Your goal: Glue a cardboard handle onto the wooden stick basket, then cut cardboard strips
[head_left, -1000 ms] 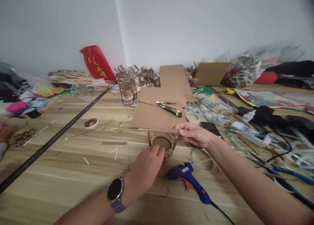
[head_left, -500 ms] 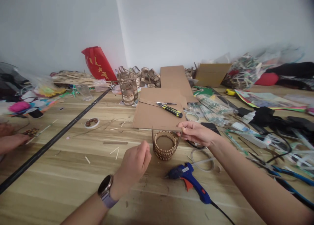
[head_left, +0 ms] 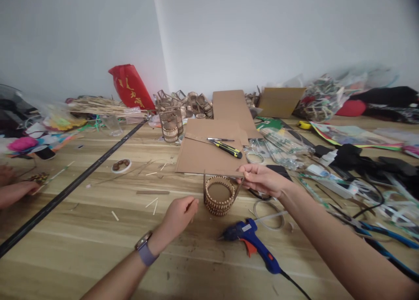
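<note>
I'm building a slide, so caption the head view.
The right hand pinches the handle of a small round basket, with the left hand and a blue glue gun nearby.

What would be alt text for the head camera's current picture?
A right hand pinches a thin brown strip beside a small, round, brown-and-cream basket on a wooden table; the left hand is apart from both. A blue glue gun lies nearby.

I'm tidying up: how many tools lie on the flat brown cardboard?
2: a black and yellow utility knife, and a slim silver pen-like tool just beyond it. None appears hidden there.
</note>
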The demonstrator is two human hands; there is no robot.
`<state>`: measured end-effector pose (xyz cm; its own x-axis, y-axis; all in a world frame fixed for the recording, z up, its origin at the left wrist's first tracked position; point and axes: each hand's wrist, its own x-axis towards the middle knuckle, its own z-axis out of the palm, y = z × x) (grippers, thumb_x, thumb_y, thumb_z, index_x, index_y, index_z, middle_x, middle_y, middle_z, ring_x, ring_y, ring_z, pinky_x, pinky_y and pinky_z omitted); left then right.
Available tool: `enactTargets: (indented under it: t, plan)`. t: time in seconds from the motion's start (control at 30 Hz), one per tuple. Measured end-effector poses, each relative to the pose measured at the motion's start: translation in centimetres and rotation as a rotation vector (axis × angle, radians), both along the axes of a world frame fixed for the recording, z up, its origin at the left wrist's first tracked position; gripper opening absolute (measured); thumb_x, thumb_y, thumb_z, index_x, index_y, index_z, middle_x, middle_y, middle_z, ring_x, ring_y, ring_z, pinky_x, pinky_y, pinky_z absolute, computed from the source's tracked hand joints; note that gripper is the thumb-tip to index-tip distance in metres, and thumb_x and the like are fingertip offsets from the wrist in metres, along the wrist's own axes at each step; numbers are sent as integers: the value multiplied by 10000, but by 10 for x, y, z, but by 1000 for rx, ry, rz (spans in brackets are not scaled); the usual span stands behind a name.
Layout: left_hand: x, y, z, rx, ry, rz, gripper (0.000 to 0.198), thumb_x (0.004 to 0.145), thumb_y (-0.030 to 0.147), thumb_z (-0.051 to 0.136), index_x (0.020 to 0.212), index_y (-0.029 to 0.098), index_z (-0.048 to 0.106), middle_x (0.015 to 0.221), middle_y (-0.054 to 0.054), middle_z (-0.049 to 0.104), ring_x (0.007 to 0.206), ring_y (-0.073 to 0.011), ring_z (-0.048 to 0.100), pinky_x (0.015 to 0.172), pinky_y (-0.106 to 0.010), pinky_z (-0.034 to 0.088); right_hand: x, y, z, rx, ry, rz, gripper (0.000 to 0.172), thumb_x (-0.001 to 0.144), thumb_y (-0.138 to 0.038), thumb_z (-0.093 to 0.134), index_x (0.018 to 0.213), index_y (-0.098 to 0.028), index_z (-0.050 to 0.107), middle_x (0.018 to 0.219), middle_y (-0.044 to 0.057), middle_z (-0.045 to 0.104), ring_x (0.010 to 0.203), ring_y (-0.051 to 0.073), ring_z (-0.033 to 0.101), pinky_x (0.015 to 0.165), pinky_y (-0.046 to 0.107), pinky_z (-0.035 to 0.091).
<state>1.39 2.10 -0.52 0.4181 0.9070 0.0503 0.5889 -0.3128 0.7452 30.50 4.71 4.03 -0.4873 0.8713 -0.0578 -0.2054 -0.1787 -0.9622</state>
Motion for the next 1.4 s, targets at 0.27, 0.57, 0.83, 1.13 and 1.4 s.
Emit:
enactTargets:
  t: [0.27,0.57,0.83,1.13,1.4]
  plan:
    - [-2,12,3,37,-199,111,160,829,319,462,851,193,558,620,42,548,585,-136,516,578,-239,397,-3,2,-4,21,18,-24,338,637,-421,868,721,-152,681,721,14,668,515,61,416,488,213,340]
    - [13,32,45,126,-406,166,335,923,394,412,1003,167,644,1009,-81,697,918,-199,634,840,-329,495,-6,3,-3,14,14,-28,337,628,-425,872,704,-153,690,694,15,670,496,53,400,459,202,313]
    - [33,38,57,84,-420,-81,380,953,447,418,1068,169,650,1046,-67,703,996,-202,636,846,-301,499,-6,4,-4,16,21,-29,349,622,-437,872,701,-148,693,691,18,669,489,47,386,457,203,297]
    - [38,37,53,41,-447,-68,381,928,455,474,1060,160,675,828,-45,733,800,-181,669,708,-270,489,-5,4,-4,17,26,-23,345,619,-438,873,699,-152,698,680,10,655,493,52,383,451,205,297]
    - [37,37,54,33,-439,-59,377,925,457,476,1048,160,674,829,-51,733,806,-189,668,701,-275,487,-5,4,-5,22,17,-25,361,624,-444,870,703,-140,693,676,16,645,497,45,389,457,198,298]
